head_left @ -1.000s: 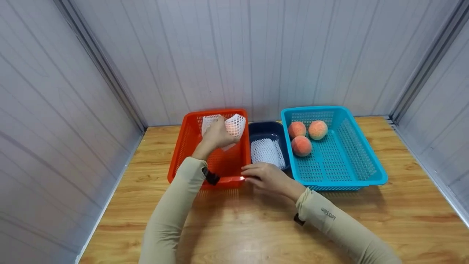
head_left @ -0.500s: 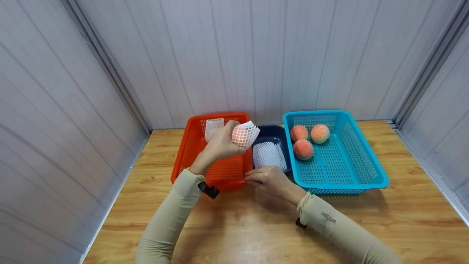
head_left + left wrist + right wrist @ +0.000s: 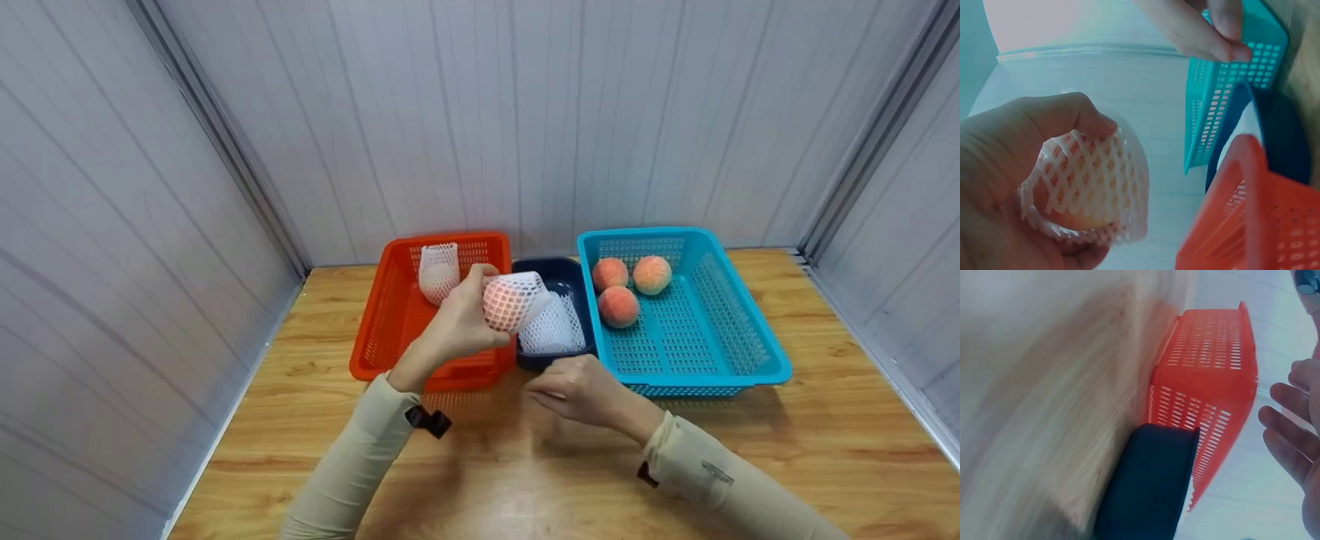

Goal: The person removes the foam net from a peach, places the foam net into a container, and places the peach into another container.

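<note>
My left hand point(image 3: 466, 315) grips a peach in a white foam net point(image 3: 510, 304), raised over the right side of the red basket point(image 3: 361, 330). In the left wrist view the thumb lies across the top of the netted peach point(image 3: 1092, 174), and the net's free end sticks out beyond the fruit. Fingers loosely bent, my right hand point(image 3: 581, 390) hangs with nothing in it, in front of the dark blue bin point(image 3: 551, 266). White foam nets point(image 3: 547, 330) lie inside that bin. Another netted peach point(image 3: 439, 274) rests at the back of the red basket.
A turquoise basket point(image 3: 757, 322) stands to the right, with three bare peaches point(image 3: 619, 306) in its left part. All the containers sit on a wooden table point(image 3: 480, 480). Panelled walls point(image 3: 480, 120) close off the back and both sides.
My left hand has lifted the netted peach from the red basket and carried it right, towards me. My right hand has left the red basket's front corner and drawn back to the right.
</note>
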A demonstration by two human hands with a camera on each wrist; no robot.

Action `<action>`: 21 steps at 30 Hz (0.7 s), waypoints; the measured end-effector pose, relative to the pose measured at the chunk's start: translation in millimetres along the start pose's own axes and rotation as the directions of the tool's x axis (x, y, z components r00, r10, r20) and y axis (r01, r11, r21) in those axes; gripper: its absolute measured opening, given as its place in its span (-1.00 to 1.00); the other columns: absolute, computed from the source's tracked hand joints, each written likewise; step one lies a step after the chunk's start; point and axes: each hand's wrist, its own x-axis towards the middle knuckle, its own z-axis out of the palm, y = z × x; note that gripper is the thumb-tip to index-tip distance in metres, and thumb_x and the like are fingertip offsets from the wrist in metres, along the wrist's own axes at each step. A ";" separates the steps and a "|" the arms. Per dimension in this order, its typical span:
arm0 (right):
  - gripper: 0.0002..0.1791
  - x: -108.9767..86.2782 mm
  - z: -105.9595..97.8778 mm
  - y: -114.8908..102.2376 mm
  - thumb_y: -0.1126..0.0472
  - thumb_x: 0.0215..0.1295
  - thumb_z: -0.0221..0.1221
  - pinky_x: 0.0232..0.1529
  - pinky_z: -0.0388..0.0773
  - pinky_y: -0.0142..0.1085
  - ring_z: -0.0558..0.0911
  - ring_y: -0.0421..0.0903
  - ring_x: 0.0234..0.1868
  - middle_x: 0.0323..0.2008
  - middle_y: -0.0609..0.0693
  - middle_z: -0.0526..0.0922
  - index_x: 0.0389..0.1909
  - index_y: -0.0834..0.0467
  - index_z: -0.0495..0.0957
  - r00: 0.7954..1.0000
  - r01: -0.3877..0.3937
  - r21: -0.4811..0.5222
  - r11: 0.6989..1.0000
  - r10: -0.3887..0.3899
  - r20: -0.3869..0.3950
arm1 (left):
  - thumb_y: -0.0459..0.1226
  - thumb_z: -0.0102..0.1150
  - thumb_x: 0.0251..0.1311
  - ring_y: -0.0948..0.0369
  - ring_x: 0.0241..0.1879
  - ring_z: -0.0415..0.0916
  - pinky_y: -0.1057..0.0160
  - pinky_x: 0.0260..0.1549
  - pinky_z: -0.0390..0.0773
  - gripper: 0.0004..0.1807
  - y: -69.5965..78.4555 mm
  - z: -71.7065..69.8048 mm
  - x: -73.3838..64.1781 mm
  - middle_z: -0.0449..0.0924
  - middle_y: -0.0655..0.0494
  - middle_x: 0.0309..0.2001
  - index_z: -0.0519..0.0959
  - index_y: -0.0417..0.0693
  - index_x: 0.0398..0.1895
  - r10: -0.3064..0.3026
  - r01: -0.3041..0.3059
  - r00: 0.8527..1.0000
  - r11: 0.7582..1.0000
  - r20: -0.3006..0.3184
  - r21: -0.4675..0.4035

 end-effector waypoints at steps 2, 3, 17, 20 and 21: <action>-0.86 -6.0 -7.2 -4.7 0.30 0.04 0.40 -0.57 0.48 -0.46 0.57 -0.28 -0.58 -0.53 -0.14 0.64 -0.34 0.07 0.72 1.000 0.005 -0.005 1.000 -0.005 -0.011 | -0.31 0.58 -0.37 0.23 -0.05 0.42 0.20 0.05 0.47 -0.02 2.6 3.9 -5.4 0.43 0.16 0.03 0.20 0.04 0.22 0.009 -0.009 1.000 1.000 0.011 -0.001; -0.86 -9.0 -11.0 -6.9 0.29 0.04 0.40 -0.58 0.47 -0.46 0.56 -0.28 -0.59 -0.53 -0.15 0.64 -0.33 0.06 0.72 1.000 0.003 -0.006 1.000 -0.003 -0.014 | -0.30 0.58 -0.36 0.24 -0.04 0.41 0.20 0.05 0.47 -0.02 4.0 6.0 -8.4 0.42 0.18 0.03 0.21 0.06 0.22 0.013 -0.013 1.000 1.000 0.014 0.003; -0.89 -51.5 -67.2 -17.8 0.30 0.12 0.34 -0.56 0.56 -0.37 0.59 -0.29 -0.57 -0.53 -0.14 0.65 -0.31 0.10 0.73 0.989 -0.078 -0.035 0.996 0.073 -0.131 | -0.26 0.61 -0.36 0.25 0.05 0.38 0.19 0.10 0.43 0.01 18.1 38.0 -42.7 0.39 0.17 0.13 0.25 0.06 0.28 0.134 -0.132 0.989 0.990 0.061 -0.039; -0.91 -60.2 -74.4 -18.0 0.28 0.18 0.32 -0.53 0.59 -0.32 0.64 -0.25 -0.52 -0.48 -0.12 0.69 -0.29 0.10 0.74 0.980 -0.117 -0.027 0.993 0.111 -0.165 | -0.24 0.60 -0.35 0.27 0.05 0.38 0.21 0.10 0.43 0.00 18.9 48.0 -49.6 0.39 0.19 0.13 0.25 0.07 0.28 0.167 -0.164 0.983 0.986 0.071 -0.043; -0.91 -63.5 -75.6 -18.5 0.27 0.20 0.31 -0.52 0.60 -0.31 0.66 -0.24 -0.50 -0.46 -0.12 0.70 -0.28 0.10 0.73 0.977 -0.128 -0.023 0.992 0.122 -0.173 | -0.24 0.60 -0.34 0.27 0.04 0.39 0.21 0.09 0.44 0.00 18.6 51.8 -52.7 0.40 0.19 0.13 0.25 0.08 0.28 0.177 -0.174 0.981 0.984 0.073 -0.049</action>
